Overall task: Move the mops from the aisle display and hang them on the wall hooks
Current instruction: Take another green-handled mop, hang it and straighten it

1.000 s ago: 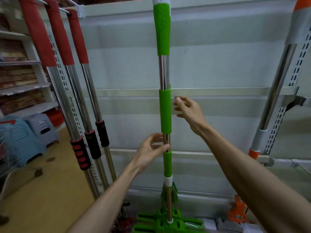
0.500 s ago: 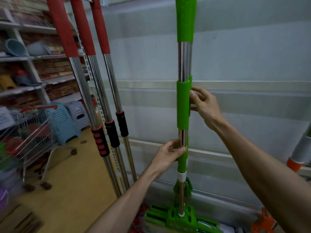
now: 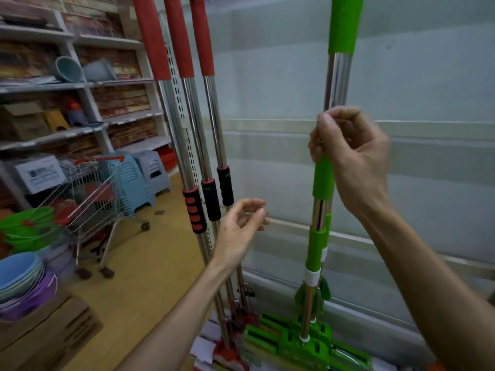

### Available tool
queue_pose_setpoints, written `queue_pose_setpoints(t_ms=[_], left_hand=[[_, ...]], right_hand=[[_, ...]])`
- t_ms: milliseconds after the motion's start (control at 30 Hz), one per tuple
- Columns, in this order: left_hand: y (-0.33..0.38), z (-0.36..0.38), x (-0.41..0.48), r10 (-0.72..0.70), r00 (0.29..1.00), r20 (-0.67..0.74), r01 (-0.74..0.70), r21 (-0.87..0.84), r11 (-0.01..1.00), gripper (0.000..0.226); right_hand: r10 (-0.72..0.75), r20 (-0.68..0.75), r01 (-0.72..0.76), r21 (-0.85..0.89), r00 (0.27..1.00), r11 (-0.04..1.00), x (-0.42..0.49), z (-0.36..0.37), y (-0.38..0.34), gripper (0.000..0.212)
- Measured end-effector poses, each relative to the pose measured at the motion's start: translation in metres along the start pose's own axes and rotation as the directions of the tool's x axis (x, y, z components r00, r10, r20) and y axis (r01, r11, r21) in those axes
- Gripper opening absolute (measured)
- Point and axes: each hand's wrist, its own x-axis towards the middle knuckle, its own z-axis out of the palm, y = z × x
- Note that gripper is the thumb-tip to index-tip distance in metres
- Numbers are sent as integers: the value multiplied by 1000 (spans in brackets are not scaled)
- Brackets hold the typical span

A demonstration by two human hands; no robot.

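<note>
A view looking forward and down along a shop aisle, slightly blurred. Right of centre stood a green mop (image 3: 322,183), nearly upright against a pale wall panel (image 3: 267,76). Its steel pole carried green sleeves, and its top ran out of the upper edge of the frame, so whether it hung on a hook could not be told. Its flat green head sat at the bottom of the frame, low by the wall.

The right hand (image 3: 351,153), reaching in from the lower right, gripped the pole in the middle right of the frame. The fingers (image 3: 325,124) were curled round it where bare steel met the top of a green sleeve. The left hand (image 3: 238,231), reaching in from the bottom centre, held nothing. Its fingers were loosely curled and spread, in the gap between the green mop and the mops to its left, touching neither.

Left of centre, three red-handled mops (image 3: 184,49) stood side by side, leaning slightly, with dark grips halfway down their steel poles. Their tops were also cut off by the frame.

On the left were shelves (image 3: 80,84) of blurred goods, and below them a wire shopping cart (image 3: 91,194) on the yellow floor (image 3: 139,263). Stacked blue-grey plastic stools (image 3: 134,180) stood behind the cart. Green basins (image 3: 26,223) and a stack of blue and purple basins (image 3: 18,271) filled the lower left edge, above cardboard boxes (image 3: 53,330).
</note>
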Motion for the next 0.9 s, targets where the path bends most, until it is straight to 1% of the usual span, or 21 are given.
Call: queue_pose_setpoints(t_ms=[100,200,333,400,467,567,600,633,733,800,900], left_hand=[[-2,-29,-7,13,1000,-24,-12,27,1000,14],[-14,-59,-14,-3,997,-74,5,22,1000,12],[-39,-95,-19,-62,981,-185,62,-3,998,9],[-51,-109,-18,-102,968,-228,104,-5,995,10],[-62,-121,-14,-134,959,-250,142,15,990,11],[-71,-128,-4,-158,946,-283,192,96,977,22],[-73,-128,-1,-171,944,-284,213,123,969,29],[-74,-128,2,-184,944,-273,230,146,962,35],[-77,-123,12,-216,958,-189,250,184,950,43],[-79,-119,17,-224,963,-151,251,190,949,46],[-86,-114,22,-187,972,-144,215,219,952,55]], right_hand=[[23,69,-22,-5,997,1000,-10,26,11,10],[120,123,-116,-45,985,992,-22,48,32,8],[252,149,-227,-166,956,960,-35,73,76,8],[331,146,-304,-180,932,936,-40,83,103,11],[432,131,-405,-194,892,894,-42,93,129,12],[537,158,-488,-264,829,832,-44,111,156,9],[558,175,-502,-282,811,818,-44,116,164,5],[574,204,-510,-293,793,809,-42,121,170,7],[593,306,-516,-300,745,802,-37,137,184,35],[583,362,-510,-284,727,812,-35,141,188,44],[593,446,-547,-242,670,801,-32,139,193,45]])
